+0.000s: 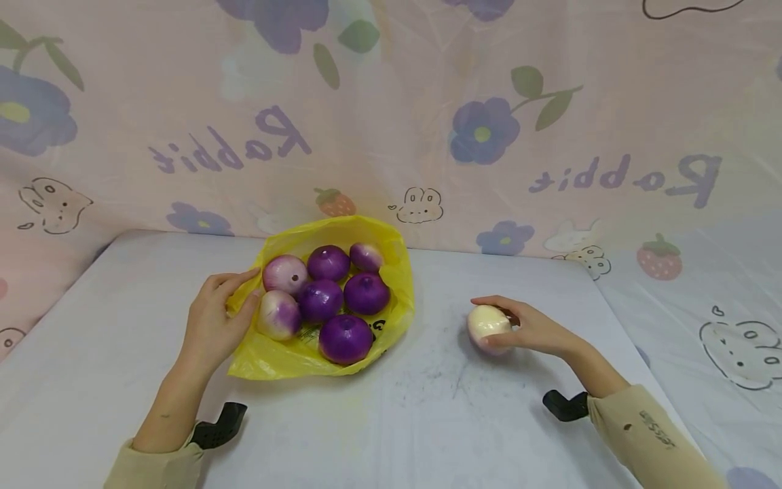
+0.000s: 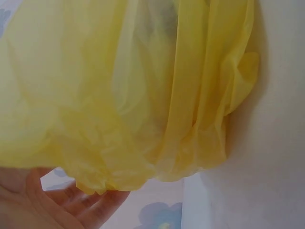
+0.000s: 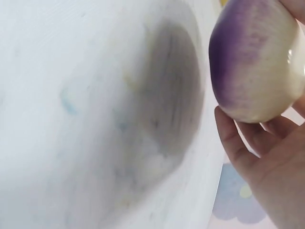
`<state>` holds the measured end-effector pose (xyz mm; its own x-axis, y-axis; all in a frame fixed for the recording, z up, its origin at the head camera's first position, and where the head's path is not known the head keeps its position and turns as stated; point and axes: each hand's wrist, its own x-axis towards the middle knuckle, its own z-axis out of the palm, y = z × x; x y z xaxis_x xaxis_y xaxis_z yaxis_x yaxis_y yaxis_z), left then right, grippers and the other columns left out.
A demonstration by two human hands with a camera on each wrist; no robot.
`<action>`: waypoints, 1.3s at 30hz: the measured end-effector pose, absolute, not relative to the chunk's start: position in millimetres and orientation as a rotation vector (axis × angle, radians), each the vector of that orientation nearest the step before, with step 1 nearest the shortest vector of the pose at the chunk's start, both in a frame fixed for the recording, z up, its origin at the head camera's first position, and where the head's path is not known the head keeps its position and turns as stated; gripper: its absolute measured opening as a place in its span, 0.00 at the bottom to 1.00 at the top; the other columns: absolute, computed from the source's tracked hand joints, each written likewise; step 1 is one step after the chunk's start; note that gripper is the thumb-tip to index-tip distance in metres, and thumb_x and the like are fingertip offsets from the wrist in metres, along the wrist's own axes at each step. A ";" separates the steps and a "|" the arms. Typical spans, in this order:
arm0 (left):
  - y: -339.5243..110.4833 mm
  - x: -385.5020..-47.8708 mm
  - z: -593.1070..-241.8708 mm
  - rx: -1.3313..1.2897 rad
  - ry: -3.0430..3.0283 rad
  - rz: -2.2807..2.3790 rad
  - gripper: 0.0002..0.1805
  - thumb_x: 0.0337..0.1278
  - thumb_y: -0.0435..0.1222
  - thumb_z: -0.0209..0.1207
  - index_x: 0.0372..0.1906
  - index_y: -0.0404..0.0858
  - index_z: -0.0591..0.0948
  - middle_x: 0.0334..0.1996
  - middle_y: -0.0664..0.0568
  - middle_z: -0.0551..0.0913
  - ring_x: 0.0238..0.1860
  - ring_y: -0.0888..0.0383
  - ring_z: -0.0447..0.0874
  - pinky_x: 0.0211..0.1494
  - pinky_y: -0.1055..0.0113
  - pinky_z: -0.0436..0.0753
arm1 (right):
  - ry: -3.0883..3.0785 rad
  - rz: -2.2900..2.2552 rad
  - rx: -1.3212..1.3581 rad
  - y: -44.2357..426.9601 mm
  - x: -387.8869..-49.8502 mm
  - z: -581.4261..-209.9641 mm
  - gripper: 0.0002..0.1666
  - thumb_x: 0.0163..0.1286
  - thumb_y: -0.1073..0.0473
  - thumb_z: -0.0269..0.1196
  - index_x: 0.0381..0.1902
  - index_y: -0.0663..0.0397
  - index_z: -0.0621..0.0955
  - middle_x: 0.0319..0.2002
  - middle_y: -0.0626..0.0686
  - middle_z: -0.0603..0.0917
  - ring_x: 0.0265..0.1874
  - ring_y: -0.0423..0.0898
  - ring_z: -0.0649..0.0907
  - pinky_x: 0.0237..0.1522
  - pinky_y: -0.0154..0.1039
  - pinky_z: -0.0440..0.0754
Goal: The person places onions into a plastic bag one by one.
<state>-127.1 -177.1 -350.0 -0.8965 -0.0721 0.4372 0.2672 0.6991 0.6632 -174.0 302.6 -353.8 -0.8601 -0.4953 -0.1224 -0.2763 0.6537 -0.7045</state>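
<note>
A yellow plastic bag (image 1: 256,365) lies with its mouth spread wide, and several purple and whitish onions (image 1: 346,339) sit inside it. At the bag's left side my left hand (image 1: 210,322) holds the rim between thumb and fingers. In the left wrist view the bag's crinkled wall (image 2: 90,90) fills much of the picture, above the fingers (image 2: 102,210). To the right of the bag, my right hand (image 1: 537,333) grips a pale onion (image 1: 487,319) from its right side. The right wrist view shows this onion's purple patch (image 3: 224,57) and its shadow, apart from it, on the table.
The white table (image 1: 427,421) has grey smudges between the bag and the right hand. A patterned cloth (image 1: 391,122) hangs behind the table's far edge and covers the sides. Black wrist-camera mounts (image 1: 221,426) stick out near both sleeves.
</note>
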 end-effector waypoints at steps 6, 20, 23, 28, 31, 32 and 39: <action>-176.6 -127.2 -350.1 -0.151 -2.467 -1.057 0.19 0.61 0.32 0.56 0.56 0.31 0.79 0.48 0.33 0.74 0.43 0.42 0.73 0.38 0.64 0.66 | 2.565 -1.039 -0.612 292.8 -178.3 -353.6 0.41 0.57 0.51 0.70 0.67 0.51 0.70 0.61 0.56 0.75 0.50 0.51 0.76 0.49 0.48 0.73; -176.8 -127.5 -348.9 -0.139 -2.485 -1.067 0.19 0.62 0.32 0.56 0.57 0.32 0.78 0.50 0.33 0.74 0.44 0.41 0.73 0.39 0.59 0.68 | 2.537 -1.101 -0.689 267.9 -180.5 -342.4 0.38 0.56 0.52 0.70 0.66 0.41 0.71 0.62 0.52 0.74 0.50 0.50 0.77 0.52 0.48 0.73; -176.9 -127.4 -348.5 -0.138 -2.485 -1.069 0.19 0.61 0.32 0.56 0.57 0.31 0.78 0.49 0.33 0.74 0.45 0.40 0.73 0.39 0.59 0.68 | 2.519 -1.132 -0.701 261.5 -181.4 -340.8 0.38 0.57 0.52 0.71 0.66 0.39 0.71 0.64 0.52 0.73 0.51 0.49 0.77 0.53 0.46 0.73; -176.9 -126.8 -347.8 -0.130 -2.492 -1.074 0.19 0.61 0.32 0.56 0.57 0.31 0.78 0.50 0.32 0.73 0.46 0.39 0.73 0.39 0.57 0.68 | 2.485 -1.195 -0.735 250.9 -182.3 -337.6 0.38 0.57 0.54 0.71 0.66 0.39 0.71 0.65 0.52 0.72 0.53 0.50 0.77 0.57 0.50 0.71; -177.0 -126.7 -348.1 -0.126 -2.493 -1.076 0.19 0.61 0.32 0.56 0.57 0.31 0.78 0.50 0.32 0.73 0.46 0.39 0.73 0.40 0.57 0.68 | 2.466 -1.225 -0.764 244.8 -183.2 -336.2 0.38 0.57 0.55 0.70 0.66 0.40 0.71 0.65 0.52 0.72 0.55 0.50 0.76 0.60 0.53 0.68; -177.1 -126.8 -348.2 -0.127 -2.492 -1.076 0.19 0.61 0.32 0.56 0.57 0.31 0.78 0.49 0.32 0.73 0.46 0.39 0.73 0.40 0.57 0.68 | 2.463 -1.232 -0.771 242.9 -183.5 -335.8 0.38 0.57 0.55 0.70 0.66 0.40 0.71 0.65 0.51 0.72 0.55 0.50 0.76 0.60 0.54 0.68; -177.5 -127.7 -349.5 -0.133 -2.473 -1.073 0.19 0.60 0.31 0.56 0.56 0.31 0.79 0.48 0.33 0.74 0.44 0.41 0.73 0.39 0.58 0.67 | 2.434 -1.273 -0.812 230.9 -187.2 -332.3 0.39 0.56 0.56 0.71 0.66 0.40 0.71 0.65 0.51 0.73 0.57 0.50 0.75 0.61 0.55 0.67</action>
